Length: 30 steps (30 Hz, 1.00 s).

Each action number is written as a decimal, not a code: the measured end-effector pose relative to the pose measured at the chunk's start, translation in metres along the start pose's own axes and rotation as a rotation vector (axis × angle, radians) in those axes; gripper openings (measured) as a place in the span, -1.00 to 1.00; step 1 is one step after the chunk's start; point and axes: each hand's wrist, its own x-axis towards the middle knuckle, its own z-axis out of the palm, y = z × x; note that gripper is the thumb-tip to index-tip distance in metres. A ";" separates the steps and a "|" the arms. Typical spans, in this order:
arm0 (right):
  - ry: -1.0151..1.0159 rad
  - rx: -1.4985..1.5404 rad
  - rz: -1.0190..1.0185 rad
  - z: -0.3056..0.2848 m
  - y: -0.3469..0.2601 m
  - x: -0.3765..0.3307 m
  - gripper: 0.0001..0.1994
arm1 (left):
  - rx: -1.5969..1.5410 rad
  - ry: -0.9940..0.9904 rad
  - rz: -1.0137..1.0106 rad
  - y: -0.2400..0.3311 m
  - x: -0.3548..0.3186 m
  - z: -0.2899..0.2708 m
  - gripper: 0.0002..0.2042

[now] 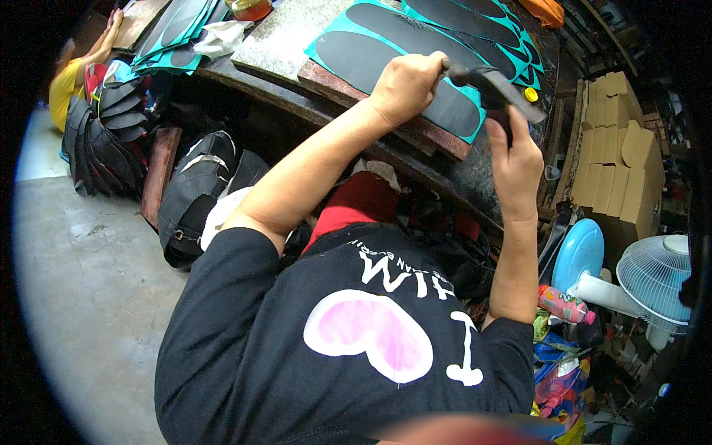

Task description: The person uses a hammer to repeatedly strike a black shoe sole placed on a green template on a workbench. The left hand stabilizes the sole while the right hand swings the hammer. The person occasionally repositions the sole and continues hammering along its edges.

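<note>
In front of me, over the bench, my left hand (406, 87) is closed in a fist at one end of a dark, curved piece (500, 90). Blur keeps me from telling its exact kind. My right hand (518, 165) is raised at the other end, thumb and forefinger about its lower edge, the other fingers partly hidden. Just beneath lies a teal sheet (479, 136) bearing long dark sole-shaped panels (386, 65), on a reddish stone slab (434, 135). More teal sheets with dark panels (475, 24) overlap at the far right of the bench.
Another teal stack (172, 37), a white plastic bag (222, 38) and an amber-filled jar (249, 9) stand far left. Black sole-shaped pieces (111, 133) fan out below, near a person in yellow (65, 93). Cardboard boxes (612, 167) and a fan (653, 282) stand right.
</note>
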 end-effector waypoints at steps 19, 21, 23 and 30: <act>-0.048 0.063 0.176 -0.003 0.025 -0.016 -0.59 | -0.535 0.100 -0.437 -0.001 0.003 0.004 -0.86; -0.064 0.113 0.284 -0.007 0.030 -0.022 -0.58 | -0.934 0.340 -0.534 -0.012 0.007 -0.006 -0.88; -0.068 0.223 0.380 -0.011 0.030 -0.027 -0.57 | -1.010 0.375 -0.480 -0.021 0.008 -0.018 -0.90; -0.157 0.161 0.387 -0.006 0.024 -0.033 -0.59 | -0.762 0.174 -0.483 -0.032 0.008 -0.040 -0.90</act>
